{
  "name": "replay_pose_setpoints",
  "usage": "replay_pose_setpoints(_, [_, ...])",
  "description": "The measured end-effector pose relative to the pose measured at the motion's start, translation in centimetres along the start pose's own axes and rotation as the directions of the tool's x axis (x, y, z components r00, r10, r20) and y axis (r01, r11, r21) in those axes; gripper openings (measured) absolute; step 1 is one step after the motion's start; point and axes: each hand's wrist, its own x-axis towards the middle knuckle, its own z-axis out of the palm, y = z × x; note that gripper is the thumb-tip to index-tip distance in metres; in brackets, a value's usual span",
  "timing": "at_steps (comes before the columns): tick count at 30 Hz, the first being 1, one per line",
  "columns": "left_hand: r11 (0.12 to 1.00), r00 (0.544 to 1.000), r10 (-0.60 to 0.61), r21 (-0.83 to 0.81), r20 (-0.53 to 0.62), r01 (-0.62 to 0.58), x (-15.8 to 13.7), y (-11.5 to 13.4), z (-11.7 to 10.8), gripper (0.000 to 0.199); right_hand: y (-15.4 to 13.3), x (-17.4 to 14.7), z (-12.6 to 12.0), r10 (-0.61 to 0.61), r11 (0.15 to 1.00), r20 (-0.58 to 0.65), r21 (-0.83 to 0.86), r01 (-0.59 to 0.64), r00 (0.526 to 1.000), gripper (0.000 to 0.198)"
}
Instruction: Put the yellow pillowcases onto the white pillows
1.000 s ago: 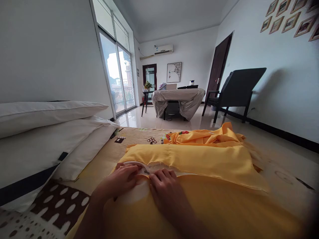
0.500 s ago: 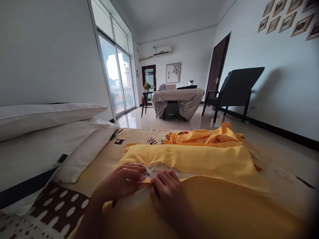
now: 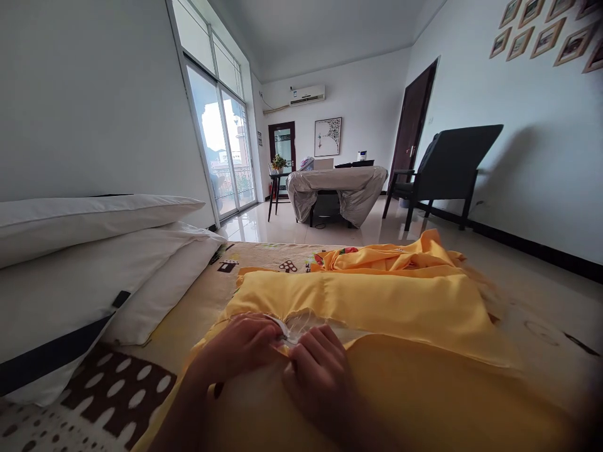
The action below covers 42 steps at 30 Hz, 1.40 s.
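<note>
At the far left, plump white fabric pillows with a dark band (image 3: 66, 295) lie stacked on a beige bedspread with brown-and-white patterned patches (image 3: 188, 314). Next comes the left hand (image 3: 242, 345), its fingers curled close together at the left part of the opening in a large yellow fabric cover (image 3: 377, 301), gripping its edge; the exact fingertip contact is hidden. A narrow white curved strip (image 3: 282, 328) shows right beside those fingers, within the opening. Just to the right, the right hand (image 3: 318, 370) has its fingers bent and drawn together, pinching the near edge of the opening. The yellow cover lies on the bedspread beneath and around both hands, spreading well to the right of them, with whitish material visible in its gap. Beyond its far edge lies a crumpled orange-yellow cloth with a red-and-green print (image 3: 391, 257), apart from the fingers.
</note>
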Motion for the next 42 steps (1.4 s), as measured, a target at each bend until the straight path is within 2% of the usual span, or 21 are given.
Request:
replay_pose_setpoints(2, [0.999, 0.999, -0.032, -0.013, -0.037, 0.031, 0.2, 0.3, 0.4, 0.042, 0.0, 0.0, 0.0, -0.008, 1.0, 0.007, 0.003, 0.008, 1.0, 0.022])
replay_pose_setpoints(3, [0.998, 0.997, -0.057, -0.001, -0.055, 0.057, 0.3, 0.4, 0.6, 0.041, 0.1, 0.0, 0.0, -0.009, 1.0, 0.013, 0.002, 0.009, 1.0, 0.022])
replay_pose_setpoints(7, [0.99, 0.987, -0.116, 0.065, -0.108, 0.123, 0.3, 0.4, 1.5, 0.019, 0.2, 0.0, 0.0, -0.01, 1.0, 0.034, -0.002, 0.01, 0.999, 0.02])
replay_pose_setpoints(9, [0.988, 0.989, -0.104, 0.102, -0.105, 0.115, 0.0, 0.5, 1.7, 0.013, 0.2, -0.2, 0.1, -0.017, 1.0, 0.042, 0.0, 0.017, 0.999, 0.02])
replay_pose_setpoints(13, [0.987, 0.996, -0.039, 0.151, -0.085, 0.052, -0.5, 0.9, 1.7, 0.013, 0.2, -0.2, 0.1, -0.01, 1.0, 0.075, 0.001, 0.01, 0.997, 0.021])
replay_pose_setpoints(16, [0.984, 0.992, -0.05, 0.162, -0.114, 0.069, -0.4, 1.0, 1.7, 0.017, 0.2, -0.1, -0.1, 0.035, 0.999, 0.111, 0.003, -0.036, 0.993, 0.021])
replay_pose_setpoints(21, [0.989, 0.981, -0.09, 0.1, -0.172, 0.108, 0.3, 0.6, 1.7, 0.017, 0.9, -0.3, 0.1, 0.209, 0.97, 0.105, 0.103, -0.22, 0.972, 0.015])
replay_pose_setpoints(24, [0.992, 0.976, -0.07, 0.089, -0.206, 0.09, 0.6, 0.4, 1.9, 0.018, 1.6, -0.7, 0.5, 0.212, 0.977, 0.083, 0.013, -0.213, 0.974, 0.017])
replay_pose_setpoints(28, [0.991, 0.972, -0.037, 0.117, -0.231, 0.066, 0.7, 0.2, 2.4, 0.019, 2.2, -1.1, 1.0, 0.199, 0.975, 0.129, -0.121, -0.184, 0.971, 0.019])
replay_pose_setpoints(37, [0.991, 0.947, -0.094, 0.058, -0.308, 0.117, 0.8, 0.0, 2.8, 0.019, 2.2, -1.1, 0.9, 0.253, 0.966, 0.192, -0.098, -0.238, 0.948, 0.022])
replay_pose_setpoints(39, [0.983, 0.934, -0.116, 0.093, -0.339, 0.156, 0.8, 0.0, 2.8, 0.02, 2.1, -1.0, 0.9, 0.25, 0.967, 0.192, -0.094, -0.236, 0.949, 0.022])
replay_pose_setpoints(42, [0.95, 0.914, -0.093, 0.241, -0.396, 0.2, 0.6, 0.0, 2.7, 0.022, 2.0, -0.9, 0.9, 0.251, 0.967, 0.191, -0.088, -0.238, 0.949, 0.023])
